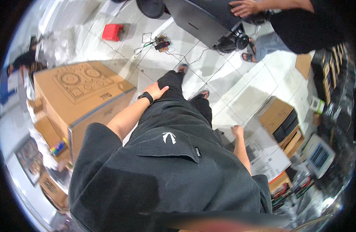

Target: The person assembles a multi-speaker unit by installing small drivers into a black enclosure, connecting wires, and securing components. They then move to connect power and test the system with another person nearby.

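Observation:
My left hand [157, 91], with a dark watch [146, 97] at its wrist, lies against the thigh of my black trousers [171, 86]. Its fingers look loosely spread, and it holds nothing that I can see. Out at my right side hangs my right hand [237, 131], fingers curled in, with nothing visible in it. Nearest to that hand is a white box [269, 149] on the floor. Left of my left forearm stands a large brown cardboard box [97, 91] with a line drawing on top.
Ahead, another person's hand [244, 7] rests on a big dark cabinet [201, 23]. A black device [234, 41] stands beside it. A cable [191, 62] crosses the tiled floor to a power strip [162, 45]. A red stool [112, 32] and an open carton [276, 120] stand nearby.

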{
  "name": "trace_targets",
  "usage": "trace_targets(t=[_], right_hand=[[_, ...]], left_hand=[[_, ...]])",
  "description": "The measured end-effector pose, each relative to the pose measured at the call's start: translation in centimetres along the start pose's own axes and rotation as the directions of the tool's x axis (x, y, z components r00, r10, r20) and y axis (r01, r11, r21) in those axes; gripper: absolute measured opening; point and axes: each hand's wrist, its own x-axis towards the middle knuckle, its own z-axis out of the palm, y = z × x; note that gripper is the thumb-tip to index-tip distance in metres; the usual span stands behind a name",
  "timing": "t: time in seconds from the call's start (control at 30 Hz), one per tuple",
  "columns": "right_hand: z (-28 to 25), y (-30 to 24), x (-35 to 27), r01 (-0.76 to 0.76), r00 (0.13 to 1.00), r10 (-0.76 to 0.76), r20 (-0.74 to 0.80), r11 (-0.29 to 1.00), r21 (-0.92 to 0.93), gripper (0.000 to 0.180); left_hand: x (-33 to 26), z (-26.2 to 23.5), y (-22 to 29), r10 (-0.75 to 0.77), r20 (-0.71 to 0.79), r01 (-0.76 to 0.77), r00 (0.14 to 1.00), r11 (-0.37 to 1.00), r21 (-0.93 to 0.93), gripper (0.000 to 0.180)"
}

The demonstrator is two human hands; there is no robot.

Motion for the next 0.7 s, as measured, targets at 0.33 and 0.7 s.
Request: trace_targets(t=[0.33,0.7], right_hand=[[-11.4,-25.4,3.5,0.154,0.987,-0.132,-0.097,0.949,0.275,0.072],[-2.1,-55.8,14.3,0.367,0.926,-0.313,0.213,0.88,-0.301,0.091]], left_hand=[[2.5,0.0,-10.8,-0.247,0.11,0.263,0.963,0.948,-0.18,0.116],[9.3,-0.9,-25.4,-0.145,0.439,0.441,0.887,0.55,-0.709,0.107]])
